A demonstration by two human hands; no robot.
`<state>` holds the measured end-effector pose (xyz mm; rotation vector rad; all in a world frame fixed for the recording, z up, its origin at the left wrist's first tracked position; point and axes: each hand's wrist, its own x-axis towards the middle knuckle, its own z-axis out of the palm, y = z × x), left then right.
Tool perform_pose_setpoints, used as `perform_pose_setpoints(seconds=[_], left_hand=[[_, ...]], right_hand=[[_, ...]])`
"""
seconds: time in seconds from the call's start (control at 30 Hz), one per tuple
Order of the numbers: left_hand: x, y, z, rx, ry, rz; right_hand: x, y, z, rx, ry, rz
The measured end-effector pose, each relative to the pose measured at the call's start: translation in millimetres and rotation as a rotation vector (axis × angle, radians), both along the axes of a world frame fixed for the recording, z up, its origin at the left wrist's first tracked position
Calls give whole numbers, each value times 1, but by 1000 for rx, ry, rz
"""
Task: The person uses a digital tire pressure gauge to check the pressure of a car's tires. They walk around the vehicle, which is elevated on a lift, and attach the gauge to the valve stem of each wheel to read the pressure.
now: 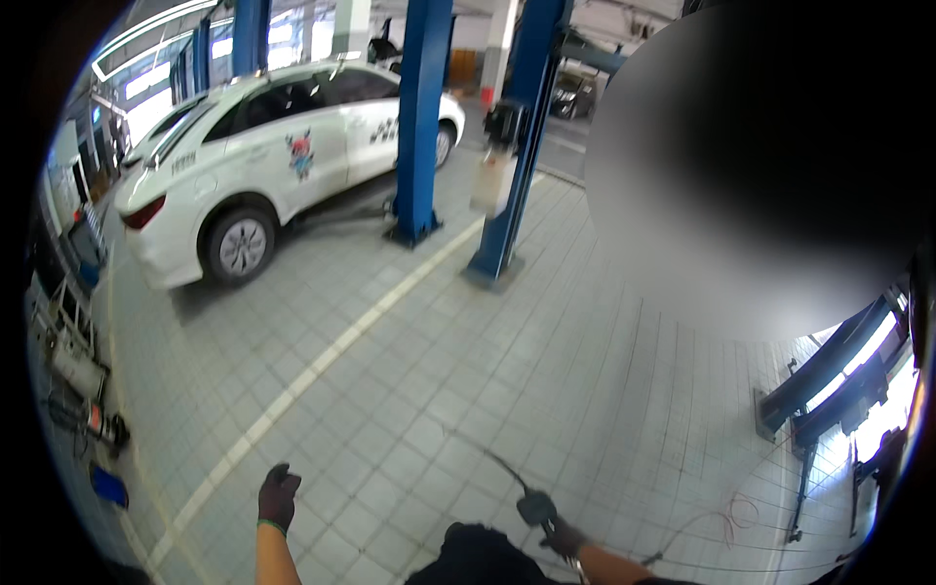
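My left hand [278,499], in a dark glove with a green cuff edge, hangs over the tiled floor at the lower left. Its fingers are loosely curled and slightly apart, and nothing shows in them. At the lower middle my right hand [563,538], also gloved, is closed on a dark handheld tool [535,507]. The tool has a blocky dark green-grey body, and a thin black bent rod or hose runs from it toward the upper left. Its handle is mostly covered by my fingers, so its exact kind is unclear.
A white car [263,146] stands at the upper left beside a blue lift post [421,117]; a second blue post [522,146] is near it. A thin red hose [733,517] lies looped at the lower right. Workshop equipment [78,366] lines the left side. A blurred patch covers the upper right.
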<state>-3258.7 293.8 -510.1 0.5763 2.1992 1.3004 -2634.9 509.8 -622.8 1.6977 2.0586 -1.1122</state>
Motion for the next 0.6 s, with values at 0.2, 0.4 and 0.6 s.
perform_pose_setpoints(seconds=[0.2, 0.4, 0.6], left_hand=[[-8, 303, 238, 328, 250, -462], [52, 476, 389, 791, 577, -981], [109, 600, 511, 1310, 422, -1380]], right_hand=[[17, 28, -79, -396, 495, -568], [-16, 91, -29, 63, -71, -133], [14, -8, -125, 354, -34, -509]])
